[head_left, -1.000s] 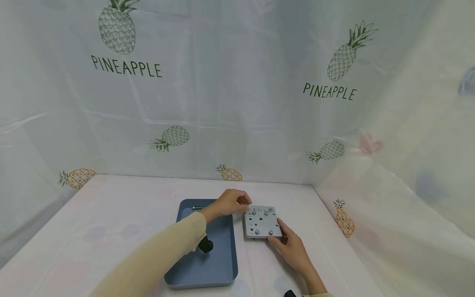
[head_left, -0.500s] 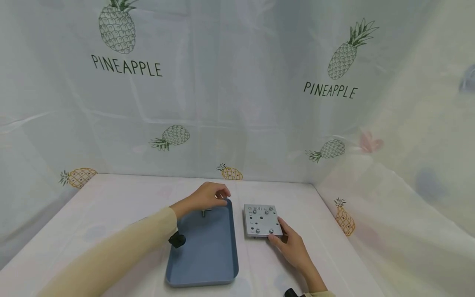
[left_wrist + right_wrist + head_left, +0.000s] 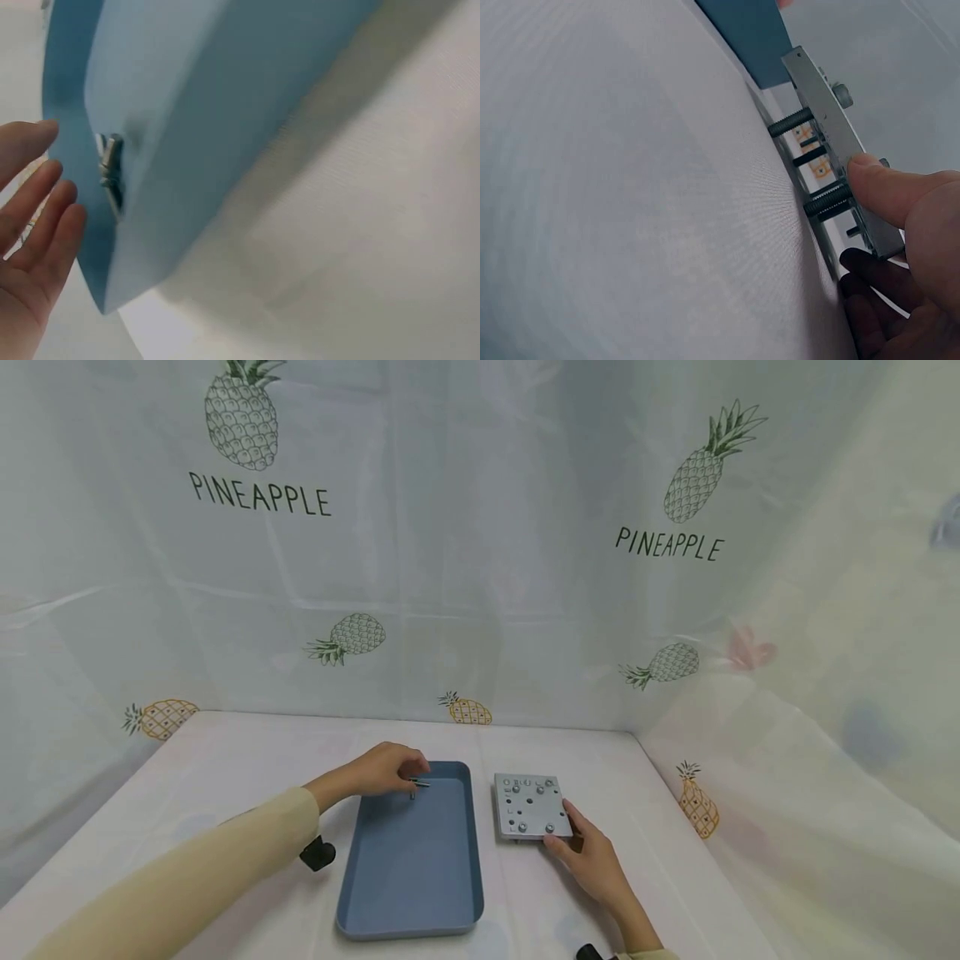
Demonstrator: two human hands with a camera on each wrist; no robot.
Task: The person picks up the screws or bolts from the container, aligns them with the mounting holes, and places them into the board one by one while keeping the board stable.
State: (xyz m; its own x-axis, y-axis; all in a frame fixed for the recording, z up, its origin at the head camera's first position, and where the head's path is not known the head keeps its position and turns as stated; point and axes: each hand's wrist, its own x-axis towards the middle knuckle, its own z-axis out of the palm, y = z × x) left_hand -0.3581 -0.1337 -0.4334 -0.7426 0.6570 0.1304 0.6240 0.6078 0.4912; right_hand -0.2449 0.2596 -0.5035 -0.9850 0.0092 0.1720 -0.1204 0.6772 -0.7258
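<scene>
My left hand [image 3: 382, 770] hovers over the far left corner of a blue tray [image 3: 412, 860], its fingers loosely bent with nothing between them. Close to its fingertips, a few metal bolts [image 3: 111, 169] lie together on the tray floor; in the head view the hand partly covers them. To the right of the tray, my right hand [image 3: 596, 864] grips the near right corner of a silver metal plate [image 3: 532, 810], thumb on top and fingers beneath. Several bolts stand in holes in the plate, and the right wrist view shows their threaded shanks [image 3: 829, 201] sticking out underneath.
Tray and plate share a white-covered table [image 3: 247, 768] with faint coloured spots. Behind it hangs a pale curtain [image 3: 480, 568] printed with pineapples, which also runs along the right side. A black wrist camera [image 3: 318, 853] hangs under the left sleeve.
My left hand has moved left from the plate's far left corner, across the tray, to the bolts at its far end. My right hand keeps its grip on the plate.
</scene>
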